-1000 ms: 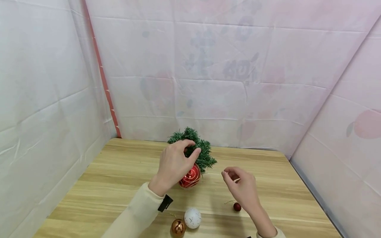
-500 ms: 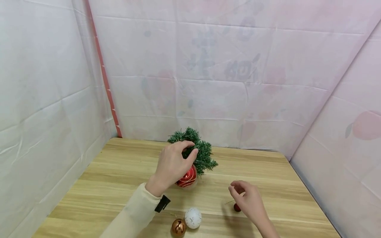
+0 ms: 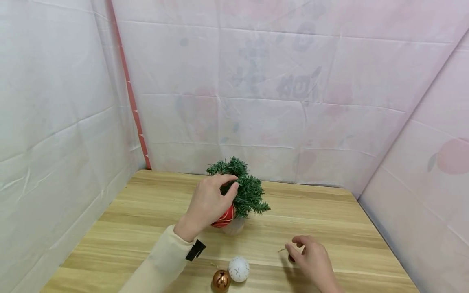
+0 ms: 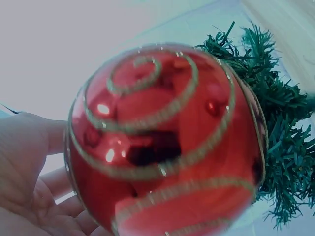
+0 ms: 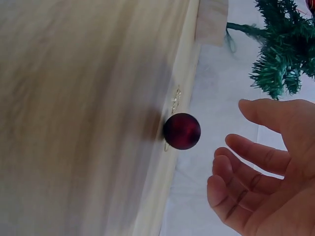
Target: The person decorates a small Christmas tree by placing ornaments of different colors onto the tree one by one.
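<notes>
In the head view a small green Christmas tree (image 3: 250,195) stands near the table's back edge on a pale base (image 3: 234,226). My left hand (image 3: 205,203) holds it among the upper branches between bent thumb and fingers, its fingertips largely hidden. A large red bauble (image 4: 162,142) with gold glitter swirls hangs beneath this hand and fills the left wrist view. Just beside a small dark red bauble (image 5: 182,131) with a gold cord is my right hand (image 3: 315,260). In the right wrist view its thumb and fingers are spread, loosely curved and apart from the bauble.
A white speckled ball (image 3: 239,269) and a shiny copper-brown bauble (image 3: 221,280) lie side by side at the front of the wood-grain table (image 3: 154,203). Pale fabric walls (image 3: 234,81) enclose the back and both sides.
My right hand has come down and to the right, to the small dark red bauble. My left hand has shifted slightly left; the tree has turned, swinging the large red bauble left.
</notes>
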A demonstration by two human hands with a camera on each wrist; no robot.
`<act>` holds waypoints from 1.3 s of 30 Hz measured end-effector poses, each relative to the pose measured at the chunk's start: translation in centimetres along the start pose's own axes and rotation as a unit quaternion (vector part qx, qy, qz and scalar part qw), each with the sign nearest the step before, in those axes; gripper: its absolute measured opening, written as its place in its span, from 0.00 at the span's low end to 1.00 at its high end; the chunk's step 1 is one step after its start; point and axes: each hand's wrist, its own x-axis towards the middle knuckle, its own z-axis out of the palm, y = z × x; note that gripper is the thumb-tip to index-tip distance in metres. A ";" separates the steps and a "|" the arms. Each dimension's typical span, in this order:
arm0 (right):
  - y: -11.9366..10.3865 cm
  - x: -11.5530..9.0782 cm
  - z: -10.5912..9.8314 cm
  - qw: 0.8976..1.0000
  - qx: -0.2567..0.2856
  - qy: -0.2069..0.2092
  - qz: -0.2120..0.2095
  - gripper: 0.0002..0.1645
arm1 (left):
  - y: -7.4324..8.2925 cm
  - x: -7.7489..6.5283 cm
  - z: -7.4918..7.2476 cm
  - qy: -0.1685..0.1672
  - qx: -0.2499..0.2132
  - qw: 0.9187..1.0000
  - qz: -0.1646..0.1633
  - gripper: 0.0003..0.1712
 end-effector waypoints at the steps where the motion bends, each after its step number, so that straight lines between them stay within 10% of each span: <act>1: 0.1 0.0 0.0 1.000 -0.004 -0.005 0.003 0.16 | -0.1 0.0 -0.1 -0.001 -0.001 1.000 -0.001 0.14; 39: 1.2 -0.7 1.2 0.999 0.003 -0.038 0.004 0.10 | -2.2 -0.4 -1.7 0.037 0.007 0.999 0.003 0.15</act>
